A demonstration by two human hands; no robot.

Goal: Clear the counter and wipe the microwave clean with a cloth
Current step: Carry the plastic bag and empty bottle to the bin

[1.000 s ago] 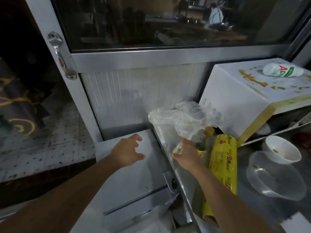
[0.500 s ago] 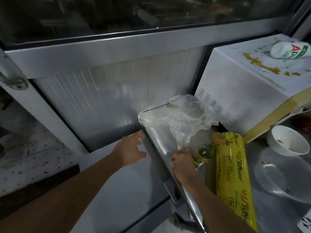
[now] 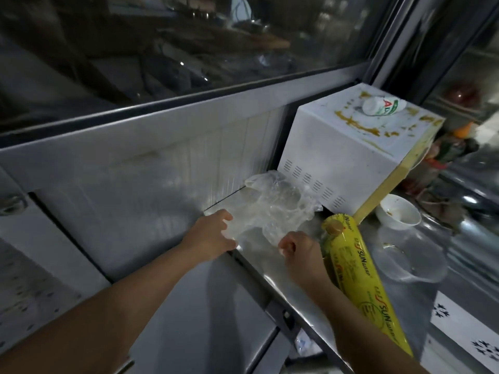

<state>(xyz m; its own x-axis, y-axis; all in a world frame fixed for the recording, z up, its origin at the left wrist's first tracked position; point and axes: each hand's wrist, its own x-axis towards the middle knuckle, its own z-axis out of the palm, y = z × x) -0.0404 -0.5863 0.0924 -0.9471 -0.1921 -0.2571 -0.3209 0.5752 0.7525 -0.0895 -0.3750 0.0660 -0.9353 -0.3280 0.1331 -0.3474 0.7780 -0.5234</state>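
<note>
Counter [image 3: 270, 268] holds crumpled plastic bag [image 3: 272, 209] — left hand [image 3: 210, 238] spread touching it, right hand [image 3: 299, 252] pinching it.

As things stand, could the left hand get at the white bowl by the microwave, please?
Probably not directly. The left hand is at the counter's left end on the clear plastic bag, and the right hand and the yellow wrap roll lie between it and the white bowl.

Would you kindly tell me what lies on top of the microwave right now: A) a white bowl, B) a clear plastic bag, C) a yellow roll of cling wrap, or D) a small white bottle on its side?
D: a small white bottle lies tipped over on the stained top of the microwave.
</note>
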